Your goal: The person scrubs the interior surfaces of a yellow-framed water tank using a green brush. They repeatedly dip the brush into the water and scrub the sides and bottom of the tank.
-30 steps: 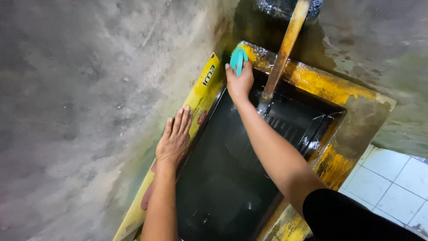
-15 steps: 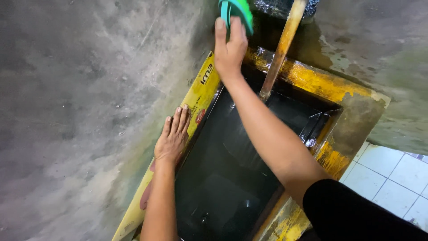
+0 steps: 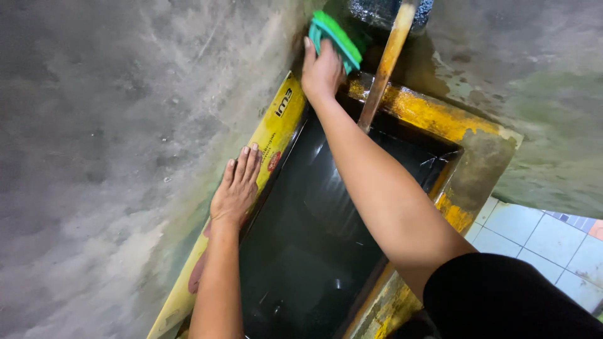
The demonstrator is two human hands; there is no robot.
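Observation:
My right hand [image 3: 321,70] grips a green scrub brush [image 3: 336,37] and presses it against the grey concrete wall [image 3: 125,125] in the corner above a water tank. My left hand [image 3: 237,188] lies flat, fingers together, on the tank's yellow rim [image 3: 276,125]. The tank [image 3: 314,238] is rectangular, dark inside and holds dark water. My right arm stretches across it.
A rusty yellowish pipe [image 3: 386,63] runs down from a dark fixture [image 3: 383,9] into the tank's far end. The far and right rims [image 3: 433,116] are stained yellow concrete. Pale floor tiles [image 3: 540,232] lie at the lower right.
My right hand has lifted the brush from the tank's far rim up onto the wall corner. My left hand has stayed flat on the rim.

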